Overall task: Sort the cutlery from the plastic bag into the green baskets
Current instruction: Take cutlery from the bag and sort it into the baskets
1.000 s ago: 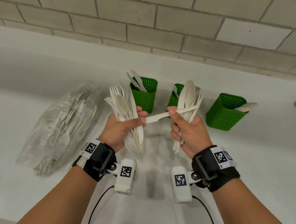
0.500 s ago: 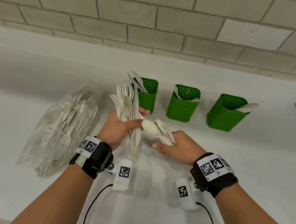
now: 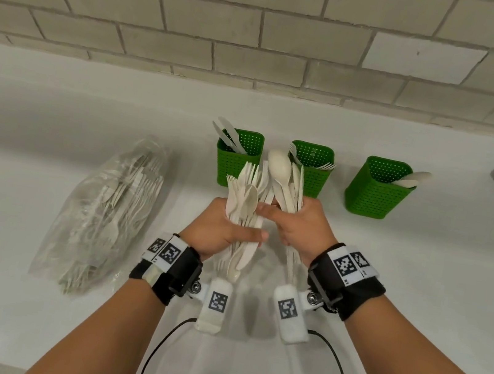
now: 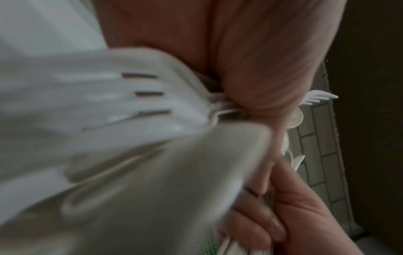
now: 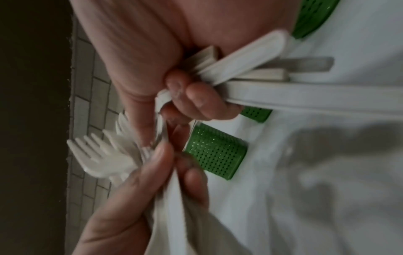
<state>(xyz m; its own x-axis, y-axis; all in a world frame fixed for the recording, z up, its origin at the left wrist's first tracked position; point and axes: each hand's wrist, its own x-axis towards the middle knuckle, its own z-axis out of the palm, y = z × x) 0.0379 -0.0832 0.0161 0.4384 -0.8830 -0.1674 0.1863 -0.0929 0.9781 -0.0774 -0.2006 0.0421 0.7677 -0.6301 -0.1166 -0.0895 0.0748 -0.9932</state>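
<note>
My left hand [image 3: 226, 225] grips a mixed bunch of cream plastic cutlery [image 3: 245, 199], forks and spoons fanned upward, over the white counter. My right hand [image 3: 295, 223] holds its own bundle of spoons [image 3: 283, 176] upright and touches the left bunch with its thumb. In the right wrist view the right fingers [image 5: 196, 96] curl round several flat handles [image 5: 272, 93], and the left hand's forks [image 5: 102, 157] lie close by. Three green baskets stand behind: the left basket [image 3: 236, 165] with knives, the middle basket [image 3: 315, 178] with forks, the right basket [image 3: 377, 191] with spoons.
A clear plastic bag [image 3: 113, 207] with more cutlery lies on the counter to the left of my hands. A pale brick wall [image 3: 264, 28] runs behind the counter. A black cable [image 3: 159, 344] hangs below my wrists.
The right hand, which had dropped low with its spoons lying flat, has risen and turned them upright against the left hand's bunch. The left hand has stayed roughly in place.
</note>
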